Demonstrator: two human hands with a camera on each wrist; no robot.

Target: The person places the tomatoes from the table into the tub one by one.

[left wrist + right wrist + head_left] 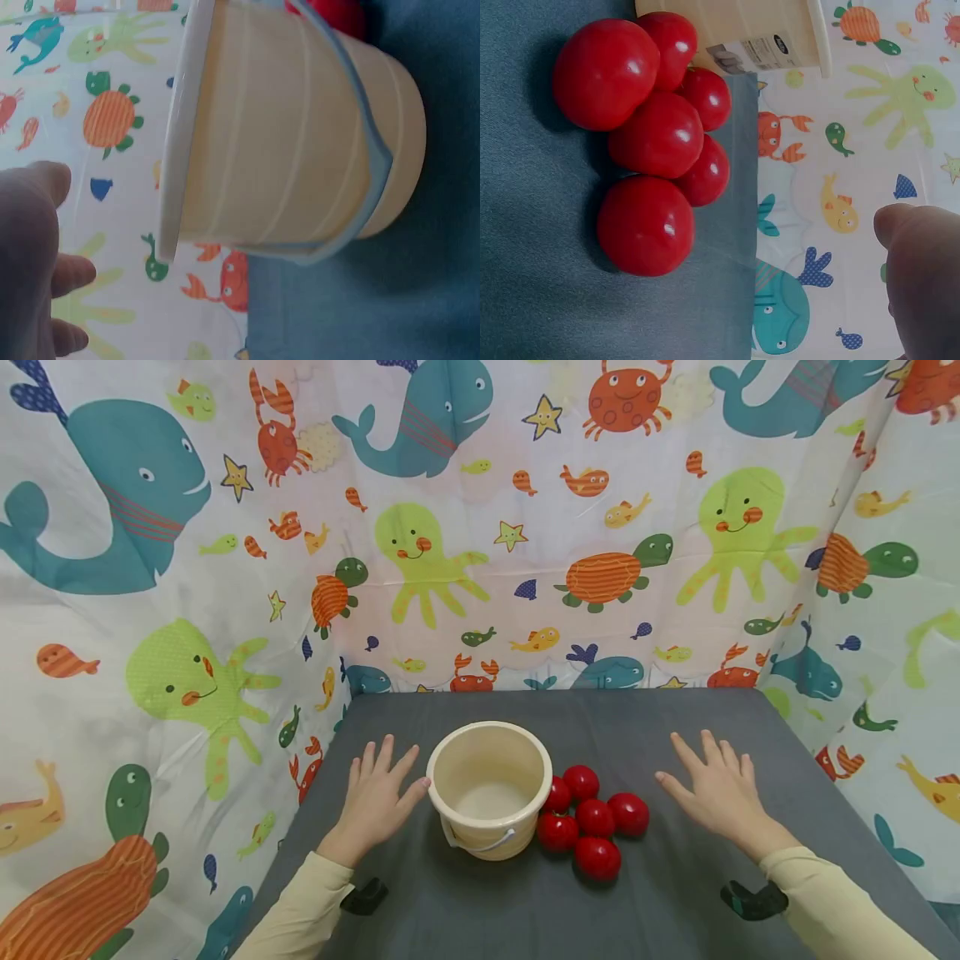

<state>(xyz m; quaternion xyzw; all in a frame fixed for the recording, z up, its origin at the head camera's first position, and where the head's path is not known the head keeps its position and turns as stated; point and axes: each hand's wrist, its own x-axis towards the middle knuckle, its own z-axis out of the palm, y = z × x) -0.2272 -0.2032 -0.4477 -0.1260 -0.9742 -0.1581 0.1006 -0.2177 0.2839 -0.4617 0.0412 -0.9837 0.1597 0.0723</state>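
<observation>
A cream bucket [491,847] with a pale wire handle [367,172] stands upright near the middle of the table, its inside bare. Right beside it several red tomatoes [596,818] lie in a close cluster; the right wrist view shows these tomatoes [645,225] touching one another. My left hand [377,802] hovers left of the bucket with fingers spread, its thumb tip right at the rim in the head view. To the right of the tomatoes, apart from them, my right hand [720,793] is held with fingers spread and nothing in it.
The dark grey table [480,918] is enclosed at the back and sides by a curtain [465,585] printed with sea animals. A printed label [754,56] shows on the bucket's side. Black straps [364,897] sit at both wrists.
</observation>
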